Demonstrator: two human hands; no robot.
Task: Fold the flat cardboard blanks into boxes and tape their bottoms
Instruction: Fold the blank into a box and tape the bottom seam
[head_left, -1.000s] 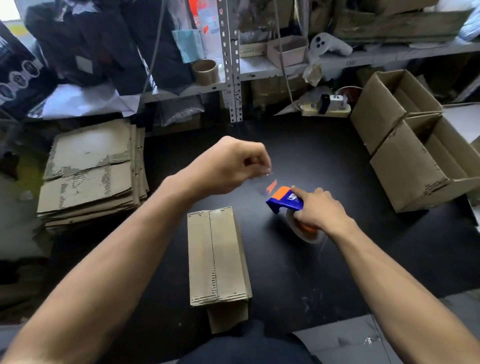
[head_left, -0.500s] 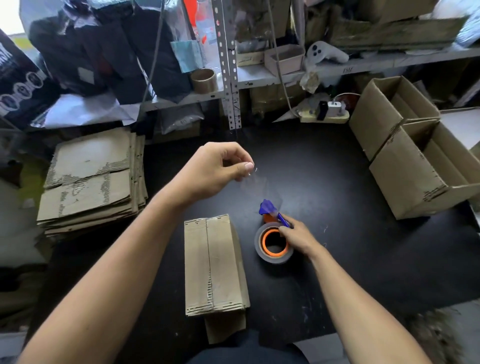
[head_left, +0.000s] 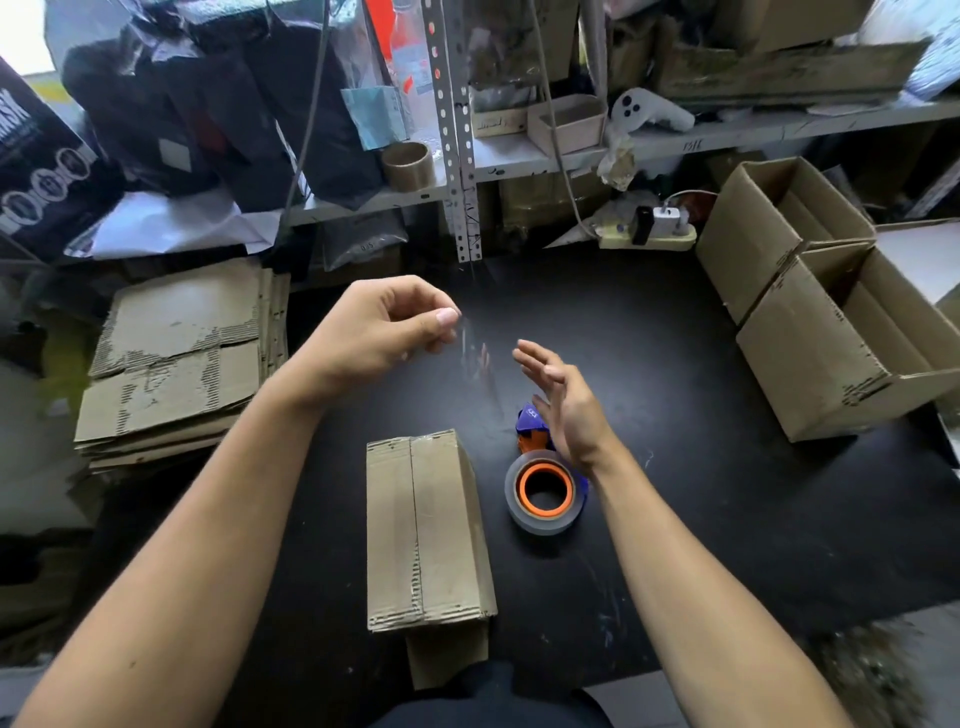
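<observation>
While L hand pinches tape strip | R hand open, above dispenser

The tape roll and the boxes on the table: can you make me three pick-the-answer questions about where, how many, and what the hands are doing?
1. Where does the tape roll lie?
A. right of the folded box
B. on the shelf
C. on the flat cardboard stack

2. How many open boxes stand at the table's right?
A. five
B. two
C. none

3. What is the right hand doing?
A. gripping the roll
B. pressing the box
C. open above the roll

Answers: 1 A, it lies beside the box. 2 B, two stand together. 3 C, its fingers are straight and hold nothing.
</observation>
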